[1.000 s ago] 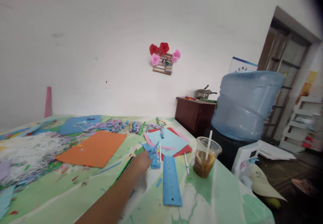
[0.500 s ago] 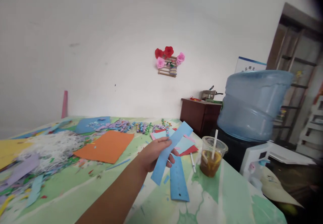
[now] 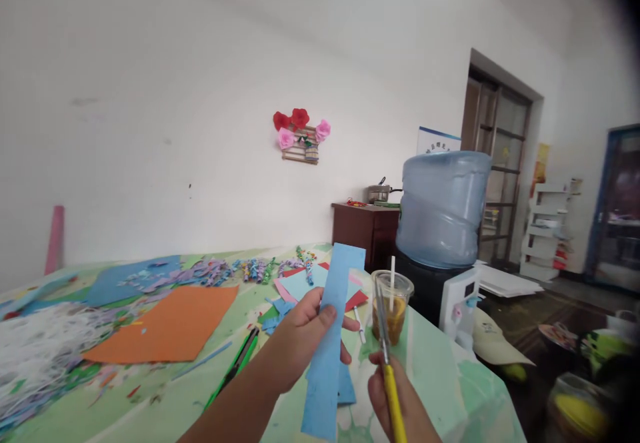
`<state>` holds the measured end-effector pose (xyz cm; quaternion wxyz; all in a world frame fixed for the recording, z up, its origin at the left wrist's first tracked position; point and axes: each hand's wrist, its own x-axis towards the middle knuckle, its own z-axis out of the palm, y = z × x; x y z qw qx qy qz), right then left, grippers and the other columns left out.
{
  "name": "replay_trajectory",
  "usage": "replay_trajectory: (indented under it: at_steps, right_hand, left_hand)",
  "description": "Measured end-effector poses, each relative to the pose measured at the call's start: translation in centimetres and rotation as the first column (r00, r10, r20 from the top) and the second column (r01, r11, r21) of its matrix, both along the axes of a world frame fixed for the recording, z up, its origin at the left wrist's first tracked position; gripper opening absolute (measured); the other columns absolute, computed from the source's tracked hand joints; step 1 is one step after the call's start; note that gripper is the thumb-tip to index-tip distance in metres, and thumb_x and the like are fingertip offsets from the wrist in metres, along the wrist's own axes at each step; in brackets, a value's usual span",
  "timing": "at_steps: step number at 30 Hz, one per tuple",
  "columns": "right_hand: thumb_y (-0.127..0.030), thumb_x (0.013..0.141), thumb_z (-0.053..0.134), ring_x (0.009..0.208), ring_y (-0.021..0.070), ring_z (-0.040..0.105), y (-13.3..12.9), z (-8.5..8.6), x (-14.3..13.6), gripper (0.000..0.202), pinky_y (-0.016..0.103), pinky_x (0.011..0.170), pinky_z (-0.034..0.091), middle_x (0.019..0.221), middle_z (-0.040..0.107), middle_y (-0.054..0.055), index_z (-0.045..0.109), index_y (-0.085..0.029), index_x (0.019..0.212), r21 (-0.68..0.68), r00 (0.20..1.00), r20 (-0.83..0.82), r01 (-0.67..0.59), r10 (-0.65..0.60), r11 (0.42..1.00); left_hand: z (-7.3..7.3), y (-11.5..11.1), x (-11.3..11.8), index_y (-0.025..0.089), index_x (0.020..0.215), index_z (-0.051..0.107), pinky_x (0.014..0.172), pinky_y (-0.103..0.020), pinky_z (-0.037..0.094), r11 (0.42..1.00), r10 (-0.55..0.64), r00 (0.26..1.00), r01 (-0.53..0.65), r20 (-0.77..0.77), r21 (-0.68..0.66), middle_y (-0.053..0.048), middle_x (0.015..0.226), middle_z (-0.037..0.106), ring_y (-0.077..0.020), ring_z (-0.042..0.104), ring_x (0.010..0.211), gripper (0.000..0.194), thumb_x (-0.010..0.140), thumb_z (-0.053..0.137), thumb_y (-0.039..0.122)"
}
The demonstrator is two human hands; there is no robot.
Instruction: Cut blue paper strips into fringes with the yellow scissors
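At the far left a pink roll [image 3: 55, 238] leans against the white wall, and near it a heap of white shredded paper [image 3: 37, 336] covers the left side of the green table [image 3: 440, 376]. To its right lies an orange paper sheet [image 3: 165, 323], with a blue sheet [image 3: 127, 278] farther back and a row of curled paper strips [image 3: 245, 270] along the far edge. A green utility knife [image 3: 235, 366] lies on the table just left of my forearm. My left hand [image 3: 303, 340] is closed on a long blue paper strip [image 3: 330, 343], thumb across its front and fingers behind, so the strip stands nearly upright above the table, its top end reaching up in front of the sheets of light blue and red paper [image 3: 305, 283] lying behind it. On the wall above hangs a small wooden rack with red and pink paper flowers [image 3: 300, 133]. Just right of the strip, my right hand [image 3: 397, 400] grips yellow-handled scissors [image 3: 386, 363], their blades pointing up and near the strip's right edge without touching it; I cannot tell whether the blades are parted. Behind the scissors stands a clear plastic cup of brown drink with a white straw [image 3: 391, 300], and a white pen [image 3: 358, 316] lies beside it. Farther right, off the table, a blue water jug [image 3: 443, 206] sits on a dispenser, with a dark wooden cabinet [image 3: 365, 230] behind.
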<state>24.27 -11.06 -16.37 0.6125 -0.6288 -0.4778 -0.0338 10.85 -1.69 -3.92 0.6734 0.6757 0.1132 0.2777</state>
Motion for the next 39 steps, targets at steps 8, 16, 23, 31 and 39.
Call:
replay_trajectory:
  at_steps: [8, 16, 23, 31, 39]
  right_hand:
    - [-0.045, 0.089, 0.048, 0.094, 0.0210, 0.056, 0.1, 2.8, -1.5, 0.035, 0.043, 0.081, 0.044, 0.104, 0.058, 0.005, 0.051, -0.018, 0.111, -0.112, 0.983, -0.020, -0.182, 0.181, 0.977]
    - [-0.065, 0.083, 0.035, 0.109, 0.0259, 0.047, 0.1, 5.1, -4.4, 0.063, 0.037, 0.094, 0.031, 0.114, 0.054, 0.014, 0.046, -0.014, 0.117, -0.077, 0.987, -0.034, -0.159, 0.157, 0.984]
    - [-0.062, 0.085, 0.034, 0.094, 0.0226, 0.054, 0.8, 7.6, -5.1, 0.050, 0.034, 0.085, 0.039, 0.097, 0.060, 0.008, 0.054, -0.020, 0.103, -0.034, 0.971, 0.027, -0.238, 0.239, 0.971]
    - [-0.058, 0.084, 0.039, 0.086, 0.0236, 0.056, 2.1, 8.9, -4.8, 0.048, 0.036, 0.077, 0.043, 0.093, 0.060, 0.011, 0.052, -0.015, 0.101, -0.082, 0.949, 0.047, -0.308, 0.312, 0.948]
    - [-0.055, 0.083, 0.043, 0.081, 0.0228, 0.059, 2.8, 8.5, -4.8, 0.042, 0.033, 0.072, 0.047, 0.087, 0.062, 0.008, 0.056, -0.018, 0.100, -0.006, 0.928, 0.039, -0.371, 0.371, 0.929]
  left_hand:
    - [-0.5, -1.0, 0.1, 0.021, 0.077, 0.044, 0.056, -0.026, 0.043, 0.923, 0.139, 0.985, -0.093, -0.099, 0.375, 0.002, 0.064, 0.057, -0.0147, 0.053, 0.059, 0.019, 0.086, 0.039, 0.038]
    - [-0.7, -0.8, -0.4, 0.023, 0.076, 0.041, 0.063, -0.027, 0.033, 0.762, 0.270, 0.956, -0.140, -0.113, 0.632, 0.003, 0.066, 0.048, -0.0172, 0.047, 0.065, 0.018, 0.086, 0.037, 0.037]
    - [0.4, -0.3, -1.4, 0.022, 0.074, 0.036, 0.059, -0.026, 0.032, 0.699, 0.294, 0.950, -0.138, -0.107, 0.702, 0.004, 0.063, 0.040, -0.0156, 0.042, 0.061, 0.018, 0.086, 0.033, 0.035]
    - [0.8, 0.1, -2.1, 0.023, 0.073, 0.033, 0.061, -0.027, 0.033, 0.661, 0.307, 0.946, -0.134, -0.103, 0.739, 0.003, 0.065, 0.042, -0.0163, 0.042, 0.062, 0.016, 0.085, 0.032, 0.033]
    - [1.0, 0.3, -2.6, 0.021, 0.078, 0.040, 0.065, -0.030, 0.037, 0.635, 0.341, 0.930, -0.123, -0.134, 0.763, -0.001, 0.071, 0.050, -0.0190, 0.047, 0.067, 0.020, 0.086, 0.029, 0.036]
